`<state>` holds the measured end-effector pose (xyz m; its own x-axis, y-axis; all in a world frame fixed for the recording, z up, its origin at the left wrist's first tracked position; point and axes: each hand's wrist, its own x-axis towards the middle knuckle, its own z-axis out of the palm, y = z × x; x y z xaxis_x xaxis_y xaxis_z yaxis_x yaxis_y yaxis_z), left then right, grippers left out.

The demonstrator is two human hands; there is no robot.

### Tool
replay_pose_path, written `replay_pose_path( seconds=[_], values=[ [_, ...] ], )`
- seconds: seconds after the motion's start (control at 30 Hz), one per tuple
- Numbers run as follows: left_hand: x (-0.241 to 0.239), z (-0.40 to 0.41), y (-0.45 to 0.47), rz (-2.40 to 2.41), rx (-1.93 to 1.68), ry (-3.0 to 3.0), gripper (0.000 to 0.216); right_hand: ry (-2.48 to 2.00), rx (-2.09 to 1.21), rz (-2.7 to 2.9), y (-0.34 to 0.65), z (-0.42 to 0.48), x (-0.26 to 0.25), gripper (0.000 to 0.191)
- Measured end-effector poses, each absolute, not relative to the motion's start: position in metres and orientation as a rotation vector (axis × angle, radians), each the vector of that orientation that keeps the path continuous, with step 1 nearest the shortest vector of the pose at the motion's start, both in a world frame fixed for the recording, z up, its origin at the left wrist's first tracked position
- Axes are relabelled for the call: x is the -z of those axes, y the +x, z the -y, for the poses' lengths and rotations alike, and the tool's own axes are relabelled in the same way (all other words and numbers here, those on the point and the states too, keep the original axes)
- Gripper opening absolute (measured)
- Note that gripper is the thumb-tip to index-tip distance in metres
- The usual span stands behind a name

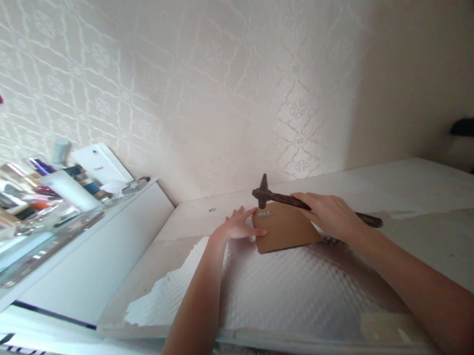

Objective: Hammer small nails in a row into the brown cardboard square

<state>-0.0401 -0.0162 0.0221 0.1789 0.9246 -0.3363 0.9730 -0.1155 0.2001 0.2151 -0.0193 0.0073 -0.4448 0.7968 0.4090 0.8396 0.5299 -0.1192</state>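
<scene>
I am seeing the right hand (330,217) closing around the handle of a hammer (282,199), whose long axis is lying nearly level over the far edge of the brown cardboard piece (285,232), head pointing left and peen upward. The left hand (237,228) is pressing flat, fingers together, on the cardboard's left edge. Well left of the cardboard, a clear tray (38,244) is holding cosmetic tubes (67,187).

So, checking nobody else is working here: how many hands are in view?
2. The left hand touches the left edge of the brown board; the right hand holds the hammer across its top. No others show.
</scene>
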Motion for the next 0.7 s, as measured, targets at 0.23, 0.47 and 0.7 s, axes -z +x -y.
replay_pose_path(
  seconds=[0.23,0.47,0.7],
  values=[
    [-0.0224,0.0164,-0.0391,-1.806,0.213,2.092,0.105,-1.416,0.174,2.398,0.2185,0.0186,-0.0074,0.033],
    [-0.0223,0.0165,-0.0394,-1.797,0.213,2.105,0.103,-1.381,0.174,2.312,0.2171,0.0213,-0.0109,0.033],
    [-0.0230,0.0166,-0.0388,-1.805,0.201,2.085,0.104,-1.390,0.168,2.415,0.2161,0.0210,-0.0091,0.033]
  ],
)
